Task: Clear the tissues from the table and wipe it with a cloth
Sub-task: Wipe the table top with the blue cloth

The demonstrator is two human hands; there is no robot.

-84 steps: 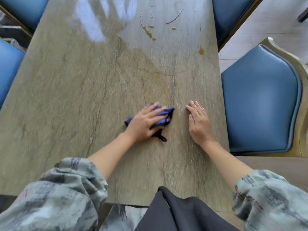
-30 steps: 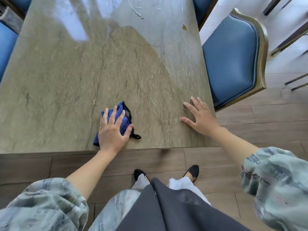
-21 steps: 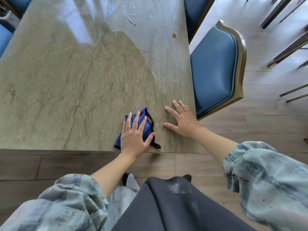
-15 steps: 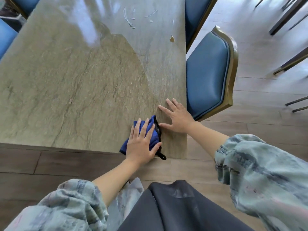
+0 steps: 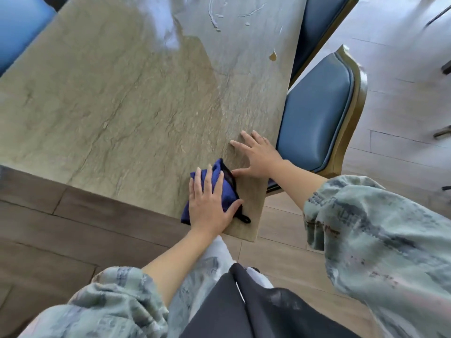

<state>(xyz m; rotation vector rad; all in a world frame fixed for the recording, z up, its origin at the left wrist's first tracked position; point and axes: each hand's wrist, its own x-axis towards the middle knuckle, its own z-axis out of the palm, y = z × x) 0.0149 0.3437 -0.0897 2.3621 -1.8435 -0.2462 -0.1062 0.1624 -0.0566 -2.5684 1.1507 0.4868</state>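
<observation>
Head view gives me the table (image 5: 127, 98) from above, its near right corner at about 5 o'clock from the middle. My left hand (image 5: 210, 203) lies flat with fingers spread, palm pressing a folded blue cloth (image 5: 225, 189) onto the stone close to that corner; it presses rather than grips. A black loop (image 5: 245, 218) sticks out at the cloth's 5 o'clock. My right hand (image 5: 258, 156) is open and flat on the tabletop, thumb touching the cloth's far edge at 1 o'clock. Pale smears (image 5: 214, 15) and a small spot (image 5: 272, 55) sit on the far side, toward 12 o'clock. A blue chair (image 5: 317, 115) stands at 3 o'clock.
</observation>
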